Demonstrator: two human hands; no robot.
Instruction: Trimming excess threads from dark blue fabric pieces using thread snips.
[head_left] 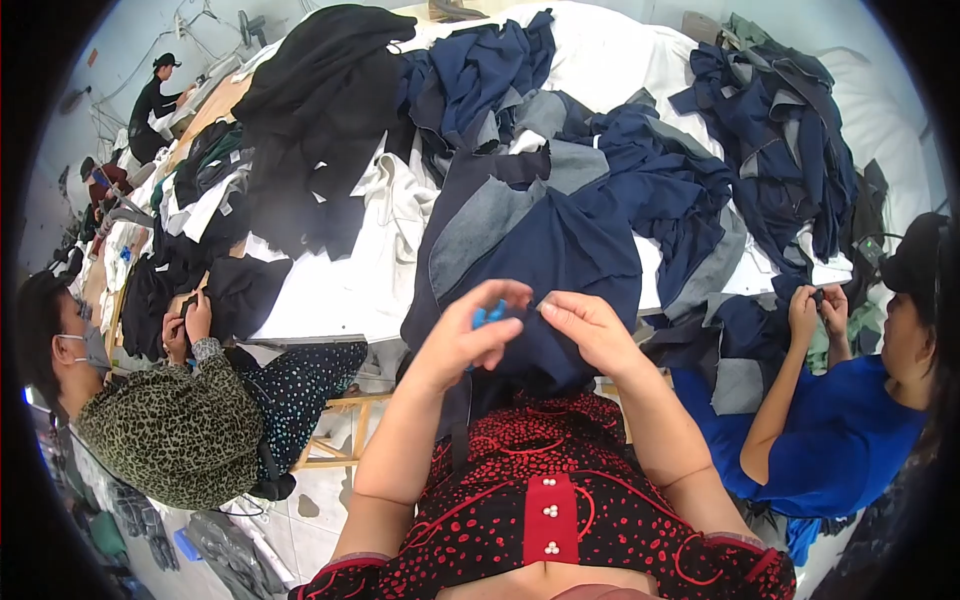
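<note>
My left hand [470, 335] is raised over the dark navy garment [560, 250], its fingers curled around a small bright blue thing [488, 314]. Too little of that blue thing shows to tell its kind. Just to the right, my right hand [592, 332] has thumb and forefinger pinched together; what lies between the tips is too small to make out. The two hands are close but apart. Below them the navy cloth, with grey-blue lining [485, 230] turned outward, hangs off the near table edge toward my lap.
More navy garments [660, 180] are heaped across the white table [320, 300], with black cloth [320, 110] and white cloth [395, 200] at the left. Co-workers sit close on both sides, a leopard-print sleeve [215, 380] left and a blue shirt [835, 430] right, each handling dark cloth.
</note>
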